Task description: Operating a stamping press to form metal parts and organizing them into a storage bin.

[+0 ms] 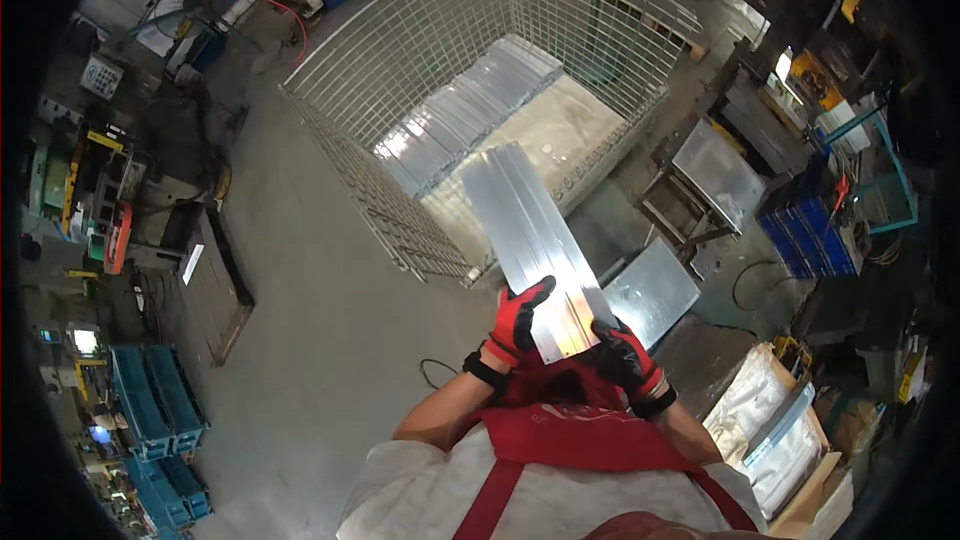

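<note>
A long ribbed sheet-metal panel (530, 225) stretches away from me, its far end over the near side of a wire mesh cage (350, 155). My left hand (518, 318), in a red and black glove, grips the panel's left edge near its close end. On the opposite edge my gloved right hand (625, 355) is closed round the metal, its fingertips partly hidden. Inside the cage, a row of similar shiny panels (480, 105) lies along the far left part. Pale sheeting (565, 130) covers the cage bottom beside them.
Right of the panel is a flat metal plate (652, 292), with another plate on a stand (718, 175) beyond. Blue crates (810, 230) stand farther right. An open carton with white wrapping (765, 420) sits near my right side. Teal bins (155, 400) are stacked at left.
</note>
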`<state>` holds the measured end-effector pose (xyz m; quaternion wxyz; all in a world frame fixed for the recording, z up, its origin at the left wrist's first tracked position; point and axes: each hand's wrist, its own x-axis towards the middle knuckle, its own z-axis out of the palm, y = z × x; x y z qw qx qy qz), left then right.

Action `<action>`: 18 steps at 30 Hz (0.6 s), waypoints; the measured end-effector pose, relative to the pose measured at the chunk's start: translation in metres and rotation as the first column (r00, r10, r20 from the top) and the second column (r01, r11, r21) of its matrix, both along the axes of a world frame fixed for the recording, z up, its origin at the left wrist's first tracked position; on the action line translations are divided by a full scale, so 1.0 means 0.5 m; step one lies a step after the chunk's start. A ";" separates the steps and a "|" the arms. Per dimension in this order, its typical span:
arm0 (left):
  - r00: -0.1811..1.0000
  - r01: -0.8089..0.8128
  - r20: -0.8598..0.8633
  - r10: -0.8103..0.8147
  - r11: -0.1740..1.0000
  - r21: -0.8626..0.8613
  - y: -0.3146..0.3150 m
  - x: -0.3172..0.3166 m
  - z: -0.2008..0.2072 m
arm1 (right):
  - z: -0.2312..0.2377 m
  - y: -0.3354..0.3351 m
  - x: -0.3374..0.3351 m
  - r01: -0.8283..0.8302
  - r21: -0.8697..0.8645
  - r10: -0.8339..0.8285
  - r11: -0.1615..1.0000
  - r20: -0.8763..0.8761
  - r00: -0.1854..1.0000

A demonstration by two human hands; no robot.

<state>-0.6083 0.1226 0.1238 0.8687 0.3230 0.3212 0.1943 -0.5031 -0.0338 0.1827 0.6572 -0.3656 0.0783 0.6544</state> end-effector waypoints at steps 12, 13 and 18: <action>0.998 -0.060 -0.022 0.059 0.996 -0.063 0.182 0.036 0.057 | 0.034 0.212 -0.010 -0.062 -0.067 0.089 0.996 0.598 0.797; 0.999 -0.041 0.041 0.032 0.970 0.238 0.183 0.023 0.047 | 0.038 0.208 0.004 -0.194 -0.077 0.162 0.978 0.865 0.475; 0.990 -0.079 0.137 0.039 0.949 0.304 0.226 0.032 0.005 | 0.038 0.267 0.067 -0.188 -0.058 0.185 0.980 0.596 0.782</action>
